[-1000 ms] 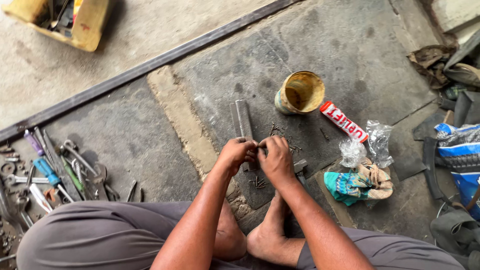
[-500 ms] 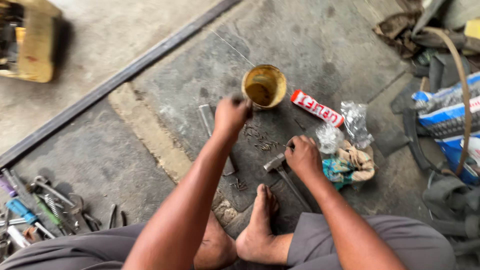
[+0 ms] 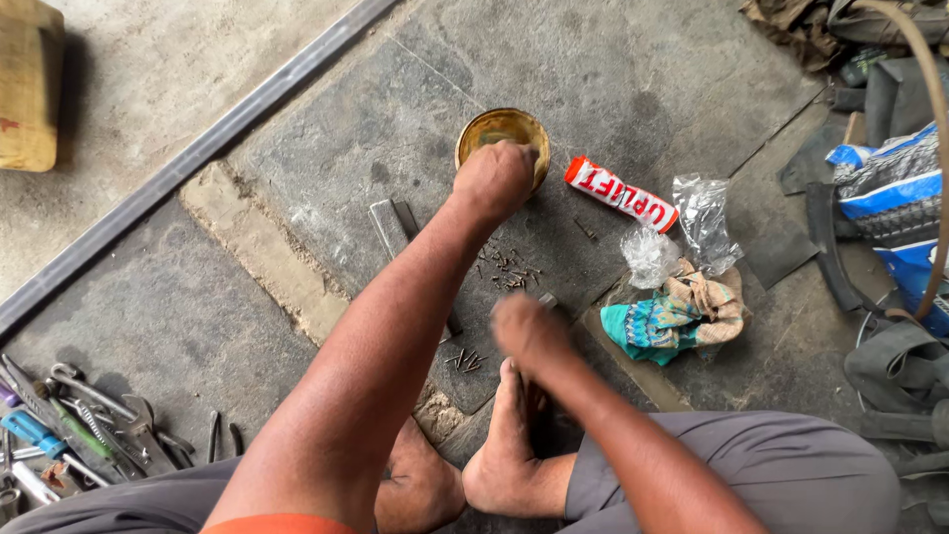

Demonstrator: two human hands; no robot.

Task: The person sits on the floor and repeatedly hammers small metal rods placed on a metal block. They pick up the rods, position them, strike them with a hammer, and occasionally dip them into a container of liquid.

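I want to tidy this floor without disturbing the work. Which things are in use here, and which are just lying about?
In use:
- left hand over the yellow tin
- right hand, blurred
- small nails
- flat metal bar

Lying about:
- spanners and pliers
- red-and-white tube
- crumpled plastic bags
- patterned cloth

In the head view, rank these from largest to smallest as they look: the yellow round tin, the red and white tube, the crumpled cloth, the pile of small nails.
1. Crumpled cloth
2. Red and white tube and yellow round tin: alike; the left hand hides part of the tin, so unranked.
3. Pile of small nails, smallest.
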